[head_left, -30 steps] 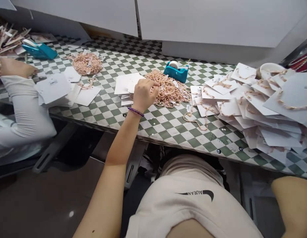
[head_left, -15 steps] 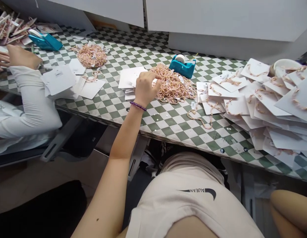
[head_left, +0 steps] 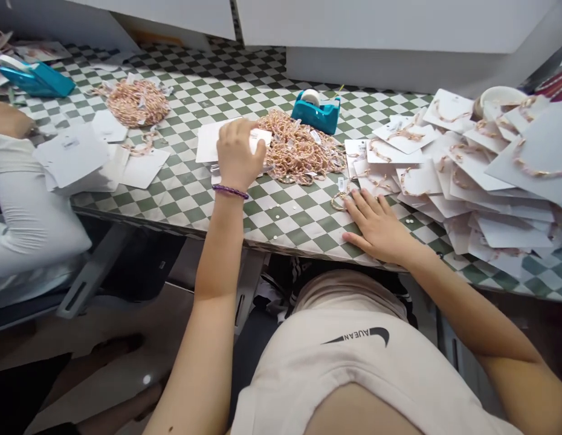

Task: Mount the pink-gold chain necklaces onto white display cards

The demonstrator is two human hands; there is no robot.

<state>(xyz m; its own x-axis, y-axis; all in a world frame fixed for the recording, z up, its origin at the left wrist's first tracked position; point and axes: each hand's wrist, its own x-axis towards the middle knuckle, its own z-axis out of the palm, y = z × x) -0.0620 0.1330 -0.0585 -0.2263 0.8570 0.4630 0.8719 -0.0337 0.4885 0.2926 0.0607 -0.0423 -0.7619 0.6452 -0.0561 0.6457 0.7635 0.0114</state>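
My left hand (head_left: 238, 154) is over a stack of white cards (head_left: 207, 145), its fingers curled around a white card (head_left: 261, 139) whose printed edge shows between thumb and forefinger. Just right of it lies a heap of pink and gold beaded strands (head_left: 303, 151). My right hand (head_left: 378, 229) rests flat on the table with fingers spread. Its fingertips touch a single beaded strand (head_left: 338, 201) with a small white tag; the hand hides most of that strand.
A teal tape dispenser (head_left: 316, 115) stands behind the heap. Cards with strands attached (head_left: 484, 181) pile up at the right, near a white round container (head_left: 501, 99). To the left are a co-worker's sleeve (head_left: 31, 199), another bead heap (head_left: 138, 104), loose cards (head_left: 72, 154) and a second dispenser (head_left: 38, 78).
My right hand has come in from the lower right and settled on the single strand. My left hand has closed on a card, which now sticks out right of the stack. The view has shifted right.
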